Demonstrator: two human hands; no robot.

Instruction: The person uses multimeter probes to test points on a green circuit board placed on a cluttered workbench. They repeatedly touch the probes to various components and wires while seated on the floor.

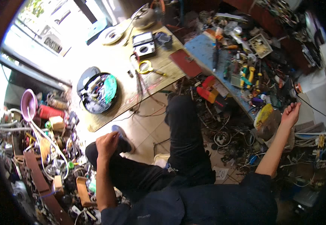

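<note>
My left hand [107,144] rests on my raised left knee, fingers curled, next to my blue shoe [122,137]; it holds nothing I can make out. My right hand [291,113] is stretched out to the right with fingers loosely apart and empty, hovering beside a yellow and grey round object [265,119] at the edge of a cluttered blue workbench [200,47]. My legs in dark trousers [183,127] stretch over the tiled floor.
A wooden table [159,63] carries a meter [144,44], yellow-handled magnifier [146,66], red booklet [185,62] and a round tin of parts [98,93]. Tools litter the workbench. Wires and scrap cover the floor right; junk, a pink bowl [28,103] left.
</note>
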